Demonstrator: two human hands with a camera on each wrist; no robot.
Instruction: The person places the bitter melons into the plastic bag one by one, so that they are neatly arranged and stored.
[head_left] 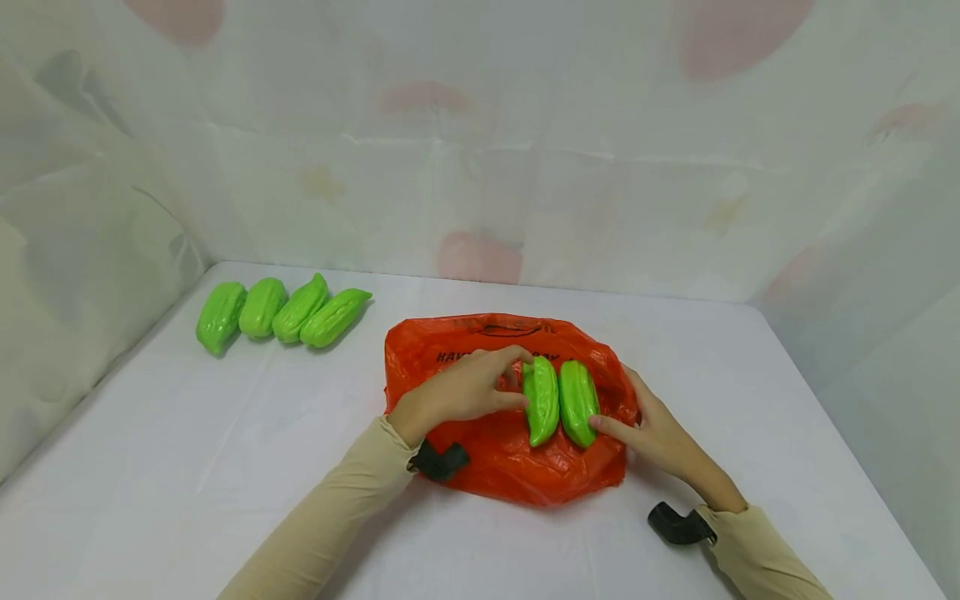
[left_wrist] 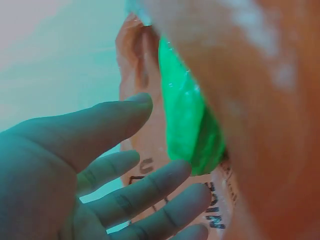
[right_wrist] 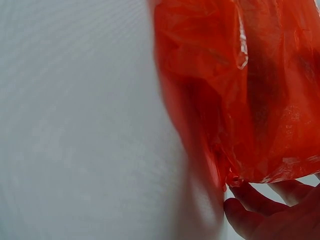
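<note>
Green plastic gourds, two of them, lie side by side on top of a flat orange plastic bag [head_left: 510, 467], long axes running away from me. The left gourd [head_left: 542, 402] touches my left hand [head_left: 457, 392], whose thumb and forefinger curl loosely against its near side, not closed round it. The right gourd [head_left: 578, 402] meets my right hand [head_left: 660, 433], forefinger straight and pressing its lower right edge, other fingers relaxed. Both hands flank the pair, equally close. Four more green gourds [head_left: 281, 312] sit in a row at the far left of the white table [head_left: 225, 467]. Wrist views are blurred; the right one shows only bag and fingertips, so the contact there is hidden.
</note>
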